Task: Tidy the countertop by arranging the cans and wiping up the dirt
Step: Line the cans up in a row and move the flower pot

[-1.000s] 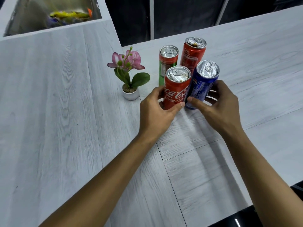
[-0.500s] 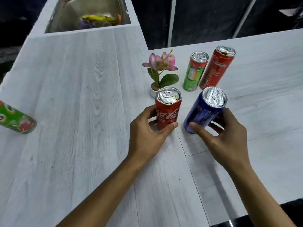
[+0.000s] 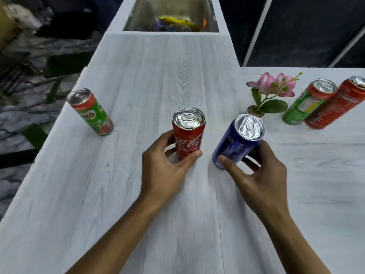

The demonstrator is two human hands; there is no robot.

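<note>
Since the earlier frames we have drawn the red cola can (image 3: 188, 135) and the blue can (image 3: 235, 143) away from the other pair. They now sit in the centre of the frame with a clear gap between them, and a green Milo can (image 3: 90, 113) has come into view at the left. Our left hand (image 3: 164, 167) holds the red cola can low on its body, the fingers (image 3: 167, 136) curled round its left side and the thumb pressed against its front. Our right hand (image 3: 262, 175) grips the blue can the same way, thumb on the near side and the other fingers wrapped behind it. The blue can leans toward the upper right, and we cannot tell whether its base rests flat on the pale wood-grain surface (image 3: 138, 204). The green Milo can stands alone near the left edge, well apart from both hands. At the right of the frame a small potted pink flower (image 3: 270, 89) stands just behind the blue can. Beyond it a green can (image 3: 304, 107) and a second red can (image 3: 335, 107) stand side by side, touching. At the top centre a steel sink (image 3: 150, 14) holds something yellow (image 3: 175, 21).
</note>
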